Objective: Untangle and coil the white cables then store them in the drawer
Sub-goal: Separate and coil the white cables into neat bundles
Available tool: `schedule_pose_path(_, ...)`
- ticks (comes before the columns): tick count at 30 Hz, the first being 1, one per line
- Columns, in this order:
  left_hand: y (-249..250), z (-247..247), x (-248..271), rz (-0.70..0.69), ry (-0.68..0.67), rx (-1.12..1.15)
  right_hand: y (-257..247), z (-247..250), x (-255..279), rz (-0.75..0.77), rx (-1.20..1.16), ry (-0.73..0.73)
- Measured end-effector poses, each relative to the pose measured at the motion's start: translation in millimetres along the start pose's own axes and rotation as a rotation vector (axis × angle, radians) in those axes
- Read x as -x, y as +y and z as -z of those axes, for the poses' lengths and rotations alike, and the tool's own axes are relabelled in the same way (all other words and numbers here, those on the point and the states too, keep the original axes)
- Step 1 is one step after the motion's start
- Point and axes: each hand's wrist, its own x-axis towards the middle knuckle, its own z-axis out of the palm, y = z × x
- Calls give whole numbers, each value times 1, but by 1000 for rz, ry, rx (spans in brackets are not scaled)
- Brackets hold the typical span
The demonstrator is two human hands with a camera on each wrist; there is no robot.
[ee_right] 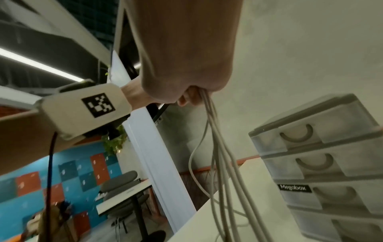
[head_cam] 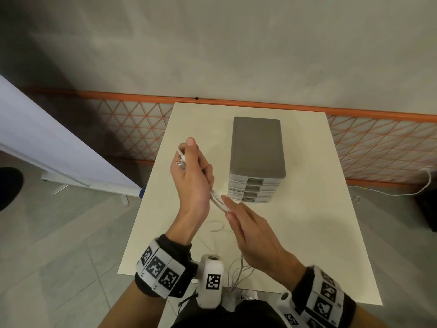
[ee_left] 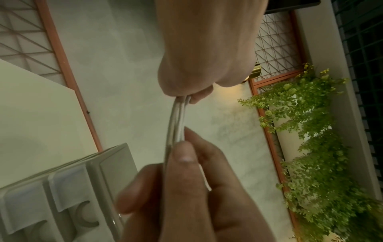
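Observation:
Several white cables (head_cam: 216, 196) run as one taut bundle between my two hands above the white table (head_cam: 307, 233). My left hand (head_cam: 188, 159) is raised and grips the bundle, with the plug ends (head_cam: 181, 160) sticking out by its fingers. My right hand (head_cam: 228, 210) pinches the same strands lower down, just in front of the drawer unit (head_cam: 257, 152). In the left wrist view the cables (ee_left: 176, 119) stretch from my palm to the right hand's fingertips (ee_left: 184, 152). Below my right hand (ee_right: 186, 57) the cables (ee_right: 217, 147) hang slack to the table. The drawers (ee_right: 321, 163) are all closed.
Loose cable loops (head_cam: 217, 227) lie on the table and trail over its front edge (head_cam: 238, 273). An orange mesh barrier (head_cam: 132, 129) and a grey wall stand behind the table. A white board (head_cam: 47, 143) leans on the floor at left. A thin cord (head_cam: 402, 192) lies on the floor at right.

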Motion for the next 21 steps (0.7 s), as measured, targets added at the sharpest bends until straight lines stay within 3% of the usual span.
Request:
schedule_pose_path(4, -6, -3, 1, 30, 17, -35, 8, -8, -5, 60, 342, -144)
schedule_pose_path(6, -6, -4, -3, 29, 28, -29, 4, -3, -12, 75, 401, -192)
schedule_pose_path(10, -3, 4, -12, 5, 46, -15, 4, 11, -11, -44, 191, -288)
schedule_pose_path(13, -2, 14, -19, 2, 89, -18, 4, 23, -9, -133, -89, -260)
schedule_pose_path(16, -2, 22, -24, -21, 118, -55, 5, 28, -8, -180, -183, -322)
schedule_pose_path(19, -6, 25, -18, -92, 47, -158, 2, 35, -9, -215, -205, -379)
schedule_pose_path(21, -8, 27, -13, -186, -88, -312, 0, 41, -13, -235, -173, -389)
